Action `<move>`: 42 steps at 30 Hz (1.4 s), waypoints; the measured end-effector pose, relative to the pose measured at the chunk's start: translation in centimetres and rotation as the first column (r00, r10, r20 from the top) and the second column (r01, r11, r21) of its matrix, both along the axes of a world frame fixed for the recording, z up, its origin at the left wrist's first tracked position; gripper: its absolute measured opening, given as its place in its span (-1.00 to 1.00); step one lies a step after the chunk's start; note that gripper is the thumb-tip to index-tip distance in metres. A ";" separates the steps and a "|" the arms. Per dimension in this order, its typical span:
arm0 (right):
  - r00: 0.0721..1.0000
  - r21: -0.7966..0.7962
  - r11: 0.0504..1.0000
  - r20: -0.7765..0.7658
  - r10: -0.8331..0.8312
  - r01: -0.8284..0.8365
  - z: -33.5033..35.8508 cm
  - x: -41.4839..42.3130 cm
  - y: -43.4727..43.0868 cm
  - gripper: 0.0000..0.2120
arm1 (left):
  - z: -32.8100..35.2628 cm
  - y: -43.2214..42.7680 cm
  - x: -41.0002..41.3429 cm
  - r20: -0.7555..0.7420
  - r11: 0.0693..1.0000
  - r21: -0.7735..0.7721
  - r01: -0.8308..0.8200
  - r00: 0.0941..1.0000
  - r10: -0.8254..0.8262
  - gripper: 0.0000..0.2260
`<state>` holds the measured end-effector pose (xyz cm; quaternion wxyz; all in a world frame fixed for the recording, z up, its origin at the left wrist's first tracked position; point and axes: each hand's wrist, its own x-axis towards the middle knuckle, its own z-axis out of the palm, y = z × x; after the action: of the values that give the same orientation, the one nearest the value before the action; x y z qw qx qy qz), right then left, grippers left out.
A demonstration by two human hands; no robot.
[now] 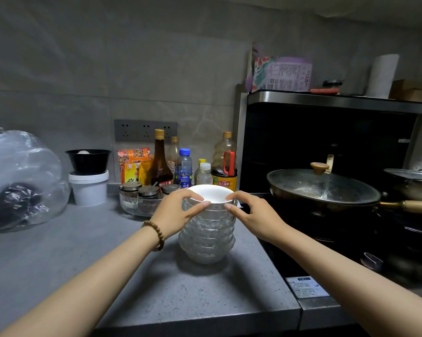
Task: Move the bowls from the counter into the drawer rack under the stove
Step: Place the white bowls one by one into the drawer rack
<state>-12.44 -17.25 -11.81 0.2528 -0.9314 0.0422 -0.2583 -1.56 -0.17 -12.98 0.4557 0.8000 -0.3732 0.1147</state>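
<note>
On the grey counter [108,276] beside the stove [326,239], a tall stack of bowls [208,229] stands upright between the left hand [178,210] and right hand [251,212], both pinching its top rim.

One bowl stack [208,229], six bottles [159,161], three jars [148,192], two hands [178,210].

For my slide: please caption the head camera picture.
The left hand and right hand hold the top of a bowl stack on the counter beside the stove.
</note>
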 end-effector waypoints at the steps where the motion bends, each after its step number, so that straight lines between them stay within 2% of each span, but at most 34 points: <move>1: 1.000 0.015 1.000 0.015 -0.001 0.001 -0.1 0.1 0.1 -0.70 | -0.1 -0.1 0.0 -0.010 1.000 -0.029 0.002 1.000 -0.002 -0.76; 7: 0.992 0.029 0.997 0.103 0.075 -0.078 1.2 -0.4 -0.2 -0.72 | 0.8 -0.5 -0.6 -0.041 0.972 -0.234 -0.003 0.999 -0.007 -0.76; 10: 0.979 -0.012 0.994 0.169 0.110 -0.110 2.7 -1.6 -0.7 -0.70 | 2.2 -0.6 -1.8 -0.055 0.933 -0.349 0.084 0.992 -0.110 -0.68; 15: 0.969 -0.101 0.992 0.228 0.093 -0.072 4.2 -5.2 -2.4 -0.79 | 3.8 -2.3 -4.8 -0.045 0.880 -0.417 0.227 0.962 -0.269 -0.78; 18: 0.975 -0.103 0.994 0.214 0.063 -0.042 4.6 -8.1 -4.0 -0.85 | 4.0 -3.8 -6.8 -0.045 0.861 -0.409 0.302 0.936 -0.350 -0.72; 21: 0.980 -0.064 0.997 0.190 0.050 -0.039 4.4 -12.3 -6.0 -0.79 | 3.7 -5.9 -9.4 -0.084 0.823 -0.398 0.406 0.877 -0.474 -0.72; 24: 0.987 0.059 0.994 0.135 0.086 -0.094 3.7 -16.6 -8.1 -0.77 | 2.3 -8.8 -12.2 -0.173 0.800 -0.376 0.468 0.812 -0.557 -0.69; 30: 0.996 0.328 0.941 0.062 0.068 -0.084 -0.6 -24.1 -12.4 -0.83 | -2.1 -14.8 -17.4 -0.393 0.836 -0.227 0.500 0.738 -0.548 -0.44; 33: 1.000 0.423 0.906 0.014 0.004 -0.010 -3.7 -27.1 -14.2 -0.89 | -5.0 -17.6 -20.2 -0.523 0.828 -0.210 0.521 0.655 -0.545 -0.31; 37: 0.996 0.484 0.871 -0.077 -0.049 0.081 -7.6 -30.4 -16.4 -0.89 | -10.2 -21.0 -22.8 -0.649 0.825 -0.191 0.533 0.562 -0.513 -0.41; 40: 0.980 0.500 0.852 -0.185 -0.068 0.153 -10.5 -31.8 -17.7 -0.79 | -13.7 -22.6 -24.1 -0.672 0.795 -0.062 0.603 0.564 -0.480 -0.32; 42: 0.971 0.542 0.820 -0.232 -0.064 0.184 -12.5 -32.1 -18.3 -0.81 | -15.7 -23.5 -24.5 -0.714 0.791 -0.019 0.611 0.546 -0.438 -0.35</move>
<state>-44.54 -35.60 -24.27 0.4912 -0.8331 0.2024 -0.1543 -26.03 -23.66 -28.63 0.4760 0.6802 -0.4111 -0.3765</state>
